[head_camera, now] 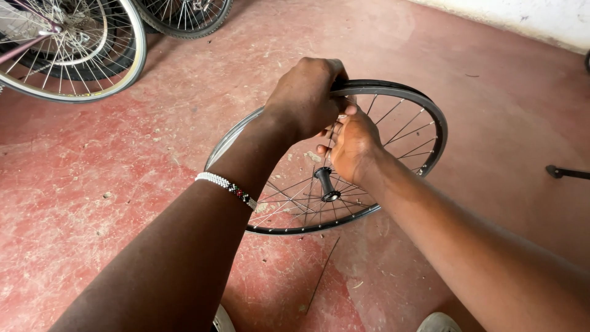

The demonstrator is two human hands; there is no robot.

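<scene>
The left hand covers the top of the black wheel rim, so that bit of rim cannot be seen. The right hand hides some thin spokes behind it, and its fingertips are tucked under the left hand. You cannot tell what the fingers pinch. The left arm blocks the near left side of the rim. Far left, a silver bike wheel is cut off by the edge. A dark tyre is cut off at the top. A shoe peeks in at the bottom. A black bar runs off the right.
</scene>
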